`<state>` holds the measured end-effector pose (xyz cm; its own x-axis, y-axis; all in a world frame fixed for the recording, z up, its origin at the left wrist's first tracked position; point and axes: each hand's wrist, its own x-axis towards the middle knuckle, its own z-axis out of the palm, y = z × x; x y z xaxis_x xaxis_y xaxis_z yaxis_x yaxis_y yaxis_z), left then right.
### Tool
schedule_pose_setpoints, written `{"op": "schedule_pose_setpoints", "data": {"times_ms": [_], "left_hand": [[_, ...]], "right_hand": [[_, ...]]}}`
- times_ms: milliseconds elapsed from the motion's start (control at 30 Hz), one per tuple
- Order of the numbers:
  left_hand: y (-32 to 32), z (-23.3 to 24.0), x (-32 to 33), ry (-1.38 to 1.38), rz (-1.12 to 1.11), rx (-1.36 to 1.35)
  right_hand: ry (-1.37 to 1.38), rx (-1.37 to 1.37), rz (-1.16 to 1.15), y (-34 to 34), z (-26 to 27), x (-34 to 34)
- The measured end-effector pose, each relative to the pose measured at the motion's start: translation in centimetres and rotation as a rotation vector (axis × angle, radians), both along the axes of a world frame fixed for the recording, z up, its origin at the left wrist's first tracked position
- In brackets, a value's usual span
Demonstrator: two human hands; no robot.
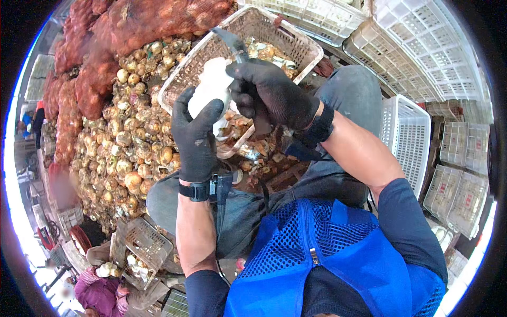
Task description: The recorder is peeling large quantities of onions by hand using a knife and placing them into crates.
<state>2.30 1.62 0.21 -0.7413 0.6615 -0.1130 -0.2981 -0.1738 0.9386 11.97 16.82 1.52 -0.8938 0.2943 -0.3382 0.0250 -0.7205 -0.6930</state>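
My left hand, in a black glove, holds a pale, overexposed piece, apparently a peeled onion. Its fingers wrap the lower left side of the onion. Also black-gloved, my right hand grips a knife with a curved dark blade that points up and left. The right fingertips are close to the onion's right edge; whether they touch it is hard to tell. Beneath both hands stands a dirty white plastic crate containing onion skins and scraps. My right glove hides the knife's handle.
A large heap of unpeeled onions lies to the left, with red mesh sacks behind it. Stacked white crates stand at upper right. A white crate sits beside my right knee. At lower left, a person in purple works near another crate.
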Motion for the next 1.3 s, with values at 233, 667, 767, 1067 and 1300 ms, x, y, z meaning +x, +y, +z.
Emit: {"op": "schedule_pose_setpoints", "data": {"times_ms": [233,667,767,1067,1300], "left_hand": [[-0.5,0.3,-0.6,-0.132,-0.002,0.138],[-1.0,-0.4,-1.9,-0.298,-0.209,0.375],[-1.0,-0.2,-1.8,-0.364,-0.267,0.458],[-0.3,-0.1,-0.9,-0.119,-0.116,0.121],[0.1,1.0,0.6,0.189,-0.148,-0.258]], "right_hand": [[-0.216,0.493,-0.163,3.8,0.2,-0.5],[-0.079,0.666,-0.105,2.0,0.4,2.3],[-0.09,0.655,-0.098,1.3,1.0,2.6],[0.143,1.28,-0.138,-0.3,-1.2,2.3],[0.246,1.56,-0.275,-0.3,-3.9,1.7]]}}
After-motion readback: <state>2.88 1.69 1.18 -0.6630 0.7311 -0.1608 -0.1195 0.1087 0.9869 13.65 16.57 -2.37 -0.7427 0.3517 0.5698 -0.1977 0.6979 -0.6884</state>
